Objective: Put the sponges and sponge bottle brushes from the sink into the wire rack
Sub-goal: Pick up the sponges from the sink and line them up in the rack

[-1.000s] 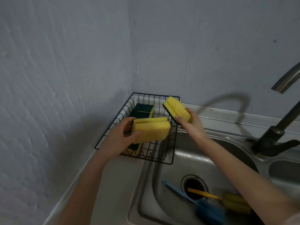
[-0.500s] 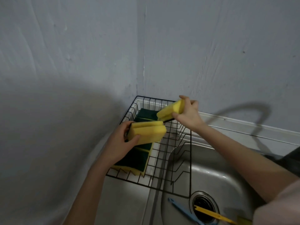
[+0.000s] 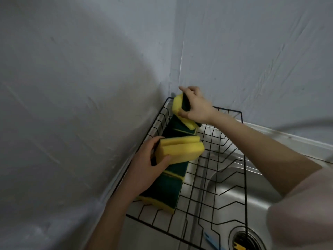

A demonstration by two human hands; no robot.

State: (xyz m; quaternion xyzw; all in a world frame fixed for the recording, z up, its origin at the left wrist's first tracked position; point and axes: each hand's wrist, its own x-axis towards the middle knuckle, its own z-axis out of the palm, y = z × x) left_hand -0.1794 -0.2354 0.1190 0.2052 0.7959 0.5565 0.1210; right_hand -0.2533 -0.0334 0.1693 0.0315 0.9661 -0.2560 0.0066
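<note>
A black wire rack (image 3: 242, 159) sits in the wall corner, overhanging the steel sink (image 3: 234, 192). Several yellow-and-green sponges (image 3: 167, 188) lie in a row along the rack's left side. My left hand (image 3: 144, 170) grips a yellow sponge (image 3: 180, 150) just above that row. At the rack's far corner my right hand (image 3: 196, 107) holds another yellow-and-green sponge (image 3: 177, 105), tilted, its lower end touching the row. The blue brush handle (image 3: 210, 240) and a yellow handle tip (image 3: 238, 247) show at the sink bottom.
Grey walls meet in a corner right behind the rack. The sink drain (image 3: 248, 239) lies at the bottom right. A steel ledge (image 3: 288, 139) runs along the back wall. My pale sleeve (image 3: 302, 213) covers the lower right.
My right hand has carried its sponge left and back to the rack's far corner, down onto the row. My left hand holds its sponge nearly where it was. The camera has come closer.
</note>
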